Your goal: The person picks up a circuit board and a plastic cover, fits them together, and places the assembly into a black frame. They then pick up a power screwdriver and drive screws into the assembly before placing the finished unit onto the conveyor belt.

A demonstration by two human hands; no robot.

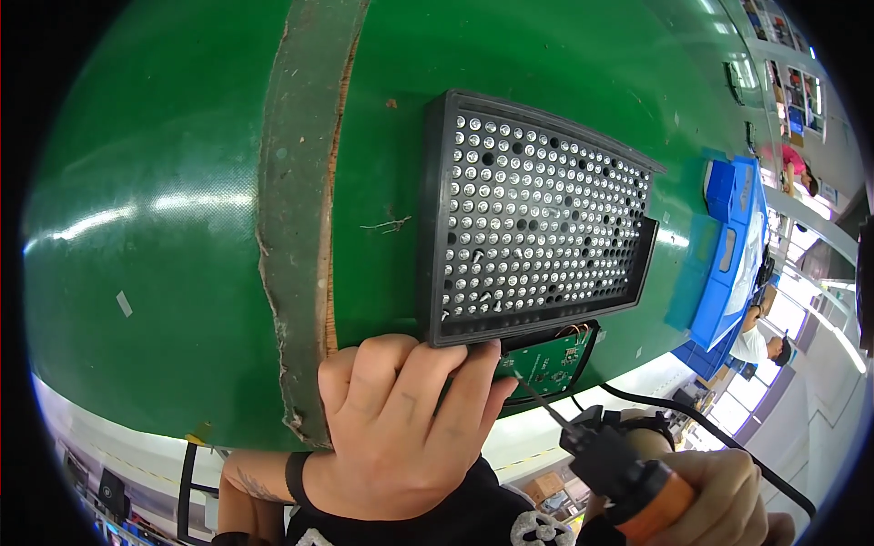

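My right hand is wrapped round an electric screwdriver with a black front and an orange body. Its thin bit points up and left to a green circuit board, which sits in a dark case at the table's near edge. My left hand has its fingers bent over the left end of that case, thumb beside the bit. The hand covers this end of the board. Just beyond my left fingertips lies a black screw tray, with rows of silver screws in its holes.
A worn, frayed strip runs across the green table at left. Blue bins stand at the right. A black cable passes behind my right hand. Further off, a person in white and one in pink are visible.
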